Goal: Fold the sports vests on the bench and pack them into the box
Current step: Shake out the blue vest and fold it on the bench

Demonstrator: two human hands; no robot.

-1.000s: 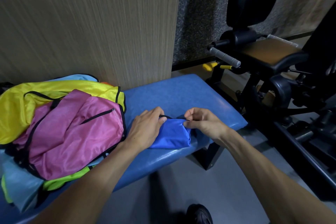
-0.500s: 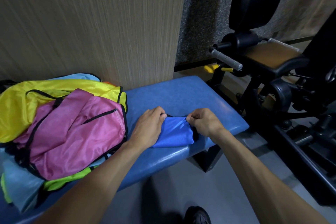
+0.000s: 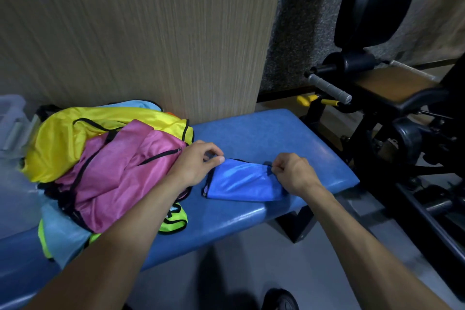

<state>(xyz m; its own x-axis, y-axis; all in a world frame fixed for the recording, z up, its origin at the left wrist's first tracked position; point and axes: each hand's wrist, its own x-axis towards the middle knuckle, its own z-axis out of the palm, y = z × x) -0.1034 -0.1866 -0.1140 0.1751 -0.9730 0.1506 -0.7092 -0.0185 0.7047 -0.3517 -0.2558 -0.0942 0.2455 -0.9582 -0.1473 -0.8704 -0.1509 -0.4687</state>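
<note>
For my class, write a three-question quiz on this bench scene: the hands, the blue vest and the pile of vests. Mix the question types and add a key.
1. True or false: both the left hand and the right hand pinch the top edge of the folded blue vest.
2. Which vest lies on top of the pile, on the near side? A. pink vest B. yellow vest C. green vest
3. Fill in: the blue vest rests on the blue ____, apart from the pile.

Key
1. True: each hand pinches one end of that edge.
2. A: the yellow one shows behind it, the green one peeks out beneath.
3. Bench.
</note>
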